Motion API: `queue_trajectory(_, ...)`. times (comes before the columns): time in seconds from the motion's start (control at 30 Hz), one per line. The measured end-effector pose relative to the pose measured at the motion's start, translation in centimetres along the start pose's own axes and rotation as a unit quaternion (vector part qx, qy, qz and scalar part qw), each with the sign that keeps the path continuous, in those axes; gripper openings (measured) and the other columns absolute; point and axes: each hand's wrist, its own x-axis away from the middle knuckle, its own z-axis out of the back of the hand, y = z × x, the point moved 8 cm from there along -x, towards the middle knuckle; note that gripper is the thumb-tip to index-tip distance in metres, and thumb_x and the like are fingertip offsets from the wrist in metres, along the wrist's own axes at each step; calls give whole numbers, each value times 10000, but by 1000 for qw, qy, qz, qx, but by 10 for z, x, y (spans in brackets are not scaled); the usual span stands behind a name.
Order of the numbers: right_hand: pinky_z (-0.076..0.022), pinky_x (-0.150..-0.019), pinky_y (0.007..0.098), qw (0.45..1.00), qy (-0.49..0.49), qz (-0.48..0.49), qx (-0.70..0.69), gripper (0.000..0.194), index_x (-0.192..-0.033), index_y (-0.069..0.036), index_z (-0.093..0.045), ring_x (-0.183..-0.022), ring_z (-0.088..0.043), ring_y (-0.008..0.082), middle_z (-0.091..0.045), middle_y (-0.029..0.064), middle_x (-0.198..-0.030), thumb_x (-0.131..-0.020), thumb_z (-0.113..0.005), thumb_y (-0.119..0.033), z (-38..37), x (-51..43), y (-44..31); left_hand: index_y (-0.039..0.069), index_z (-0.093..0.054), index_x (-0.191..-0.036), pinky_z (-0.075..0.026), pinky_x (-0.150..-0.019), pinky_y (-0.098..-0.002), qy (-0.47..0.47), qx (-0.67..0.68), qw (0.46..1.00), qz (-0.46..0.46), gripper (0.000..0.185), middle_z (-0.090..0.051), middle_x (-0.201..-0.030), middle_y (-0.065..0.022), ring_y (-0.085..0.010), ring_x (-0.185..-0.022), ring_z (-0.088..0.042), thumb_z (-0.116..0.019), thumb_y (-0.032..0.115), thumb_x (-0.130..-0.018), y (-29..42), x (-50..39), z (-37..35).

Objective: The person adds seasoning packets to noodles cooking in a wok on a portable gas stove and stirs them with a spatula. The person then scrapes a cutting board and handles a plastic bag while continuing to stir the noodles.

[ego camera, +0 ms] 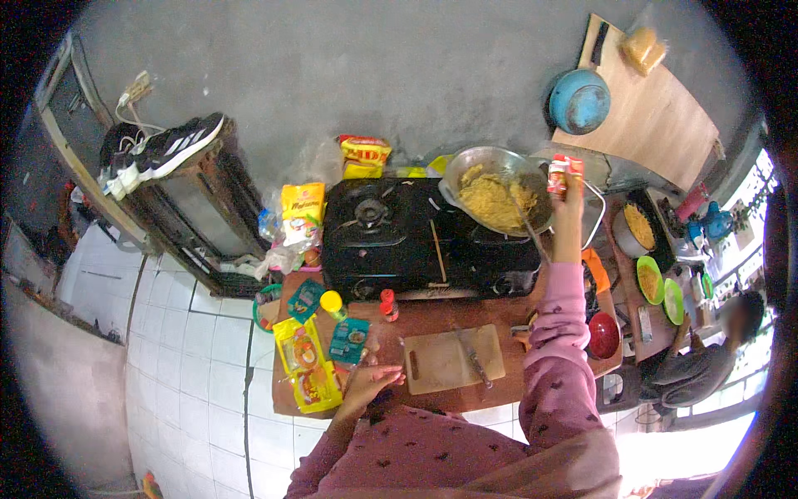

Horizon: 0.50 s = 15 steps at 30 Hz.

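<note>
My right hand [567, 193] is closed around a small red-and-white packet [557, 178] at the right edge of a metal wok [480, 156]. Yellow noodle-like food [492, 203] fills the wok, and a metal utensil [527, 218] leans in it. The wok sits on the right side of a black gas stove [374, 262]. Low at the table's front edge is my left hand [377, 377], its fingers partly hidden; whether it holds something is unclear. Right of it lies a cutting board [436, 368] with a knife [475, 362] across it.
Yellow packets [305, 362], teal sachets [349, 340], a yellow-capped jar [333, 304] and a red-capped bottle [389, 305] stand or lie left on the wooden table. A red bowl [603, 335] is at right. A person [698, 374] sits beyond, near green plates [650, 280]. Shoes [181, 146] rest on a cabinet.
</note>
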Motion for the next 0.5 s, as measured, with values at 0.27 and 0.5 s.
queue_trajectory(0.27,-425,-857,339,971,-191,-134,-60,392,-1184,-62,-402,-988,-506,206,-504,89,-1109,-821,-544,-109,-90,223,72,3,-571,-1024,-445,-762,-227,82,-85,988,-98,269,-606,-955,-70,-131,-830,-584,-600,119,-783,80,-24,39)
queue_trajectory(0.5,-456,-714,300,879,-192,-434,-42,241,-1022,-16,-509,-813,-565,164,-575,60,-959,-816,-550,-135,-118,405,216,-20,-595,-934,-433,-630,-204,224,47,921,-317,233,-614,-811,-43,-79,-720,-560,-637,136,-765,176,-6,75)
